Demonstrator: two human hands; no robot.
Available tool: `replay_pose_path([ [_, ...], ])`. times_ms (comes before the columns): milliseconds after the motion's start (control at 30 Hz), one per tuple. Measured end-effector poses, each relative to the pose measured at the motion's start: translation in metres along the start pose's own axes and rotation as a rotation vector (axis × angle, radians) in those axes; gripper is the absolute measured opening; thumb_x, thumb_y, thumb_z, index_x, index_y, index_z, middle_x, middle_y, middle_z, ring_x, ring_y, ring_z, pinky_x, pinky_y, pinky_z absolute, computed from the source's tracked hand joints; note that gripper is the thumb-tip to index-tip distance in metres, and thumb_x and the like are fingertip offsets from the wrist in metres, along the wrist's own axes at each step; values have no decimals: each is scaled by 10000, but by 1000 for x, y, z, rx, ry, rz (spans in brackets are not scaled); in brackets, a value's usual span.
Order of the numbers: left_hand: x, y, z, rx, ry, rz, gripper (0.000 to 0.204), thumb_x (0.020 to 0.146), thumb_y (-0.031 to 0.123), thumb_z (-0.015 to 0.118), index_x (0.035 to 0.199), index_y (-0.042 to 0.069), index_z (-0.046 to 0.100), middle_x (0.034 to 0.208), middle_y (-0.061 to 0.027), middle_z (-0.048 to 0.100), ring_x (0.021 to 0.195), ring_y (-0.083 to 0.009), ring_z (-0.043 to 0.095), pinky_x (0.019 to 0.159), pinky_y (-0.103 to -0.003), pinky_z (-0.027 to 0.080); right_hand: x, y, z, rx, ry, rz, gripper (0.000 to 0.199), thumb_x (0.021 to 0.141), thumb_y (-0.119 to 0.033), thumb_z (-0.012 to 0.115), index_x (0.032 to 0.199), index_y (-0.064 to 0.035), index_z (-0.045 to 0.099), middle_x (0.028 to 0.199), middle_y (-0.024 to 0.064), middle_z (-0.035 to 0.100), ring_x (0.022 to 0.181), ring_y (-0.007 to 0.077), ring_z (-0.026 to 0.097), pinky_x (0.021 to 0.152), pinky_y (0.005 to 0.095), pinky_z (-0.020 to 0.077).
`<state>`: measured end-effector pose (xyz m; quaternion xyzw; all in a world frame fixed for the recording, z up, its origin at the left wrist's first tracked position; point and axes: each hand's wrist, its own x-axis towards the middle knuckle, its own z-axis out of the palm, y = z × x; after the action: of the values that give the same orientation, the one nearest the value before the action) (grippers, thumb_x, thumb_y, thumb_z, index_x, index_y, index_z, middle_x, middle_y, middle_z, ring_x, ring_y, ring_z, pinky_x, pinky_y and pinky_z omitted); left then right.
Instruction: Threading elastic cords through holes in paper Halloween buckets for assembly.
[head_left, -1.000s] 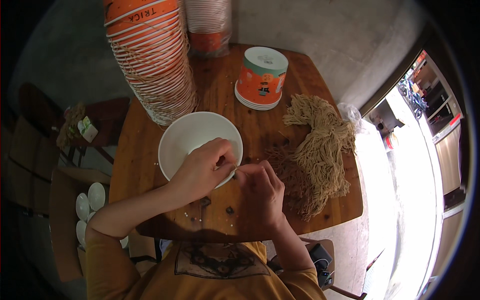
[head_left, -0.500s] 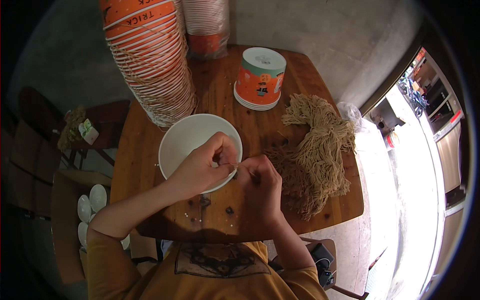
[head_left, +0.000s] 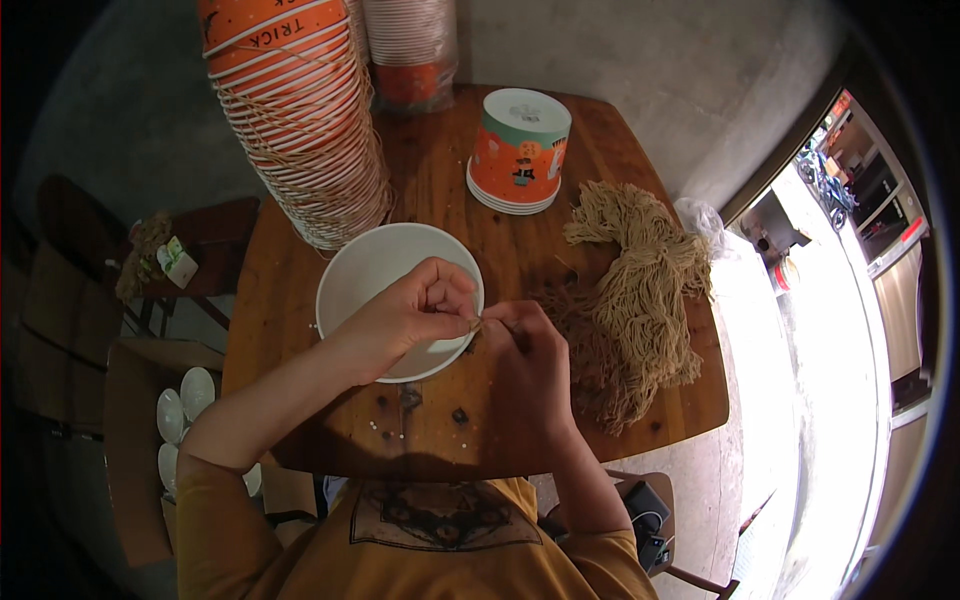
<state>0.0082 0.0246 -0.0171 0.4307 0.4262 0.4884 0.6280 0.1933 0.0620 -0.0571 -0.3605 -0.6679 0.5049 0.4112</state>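
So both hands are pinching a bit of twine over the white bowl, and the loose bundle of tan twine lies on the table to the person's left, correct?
Not quite. In the head view the tan twine bundle lies to the person's right, not left. The rest holds: the left hand and right hand pinch a bit of twine at the rim of the white bowl on the wooden table.

You get a fisheye view: black corners, straight edges bowing hard near the rim. Strong daylight floods in from your right, where the floor point(head_left: 800, 400) by the doorway blows out to near white. The wooden table point(head_left: 440, 180) is evenly lit and sharp in the middle, and the white bowl point(head_left: 375, 270) is bright without glare. The left side falls into deep shadow; the stool point(head_left: 200, 230) there is dim. Your torso darkens the near table edge.
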Motion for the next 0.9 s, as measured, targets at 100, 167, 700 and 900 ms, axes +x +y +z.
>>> replay_pose_path([
  [100,0,-2,0,0,15,-17,257,874,-31,628,1061,68,483,962,-11,587,902,-86,562,877,-243,431,0,-5,-1,-315,115,-324,185,865,-74,682,1031,-111,609,904,77,605,734,217,621,601,317,528],
  [167,0,-3,1,-3,37,-53,261,889,-5,637,1090,64,486,973,-17,594,917,-90,571,868,-245,445,2,1,-3,-385,135,-455,260,820,-61,701,1044,-158,613,911,77,573,753,260,624,547,354,530],
  [700,-1,1,8,249,68,-45,217,924,64,641,1093,48,507,967,-9,581,904,-80,554,868,-243,447,17,-25,-28,367,-293,382,92,887,-81,596,935,-4,610,850,-8,560,862,64,524,757,237,440],
  [900,-1,-1,8,201,61,-54,221,923,51,637,1101,36,507,971,-14,583,912,-82,557,869,-243,447,6,-13,-17,-279,-47,-430,171,820,-40,684,957,-64,584,863,47,605,745,180,621,647,305,515],
])
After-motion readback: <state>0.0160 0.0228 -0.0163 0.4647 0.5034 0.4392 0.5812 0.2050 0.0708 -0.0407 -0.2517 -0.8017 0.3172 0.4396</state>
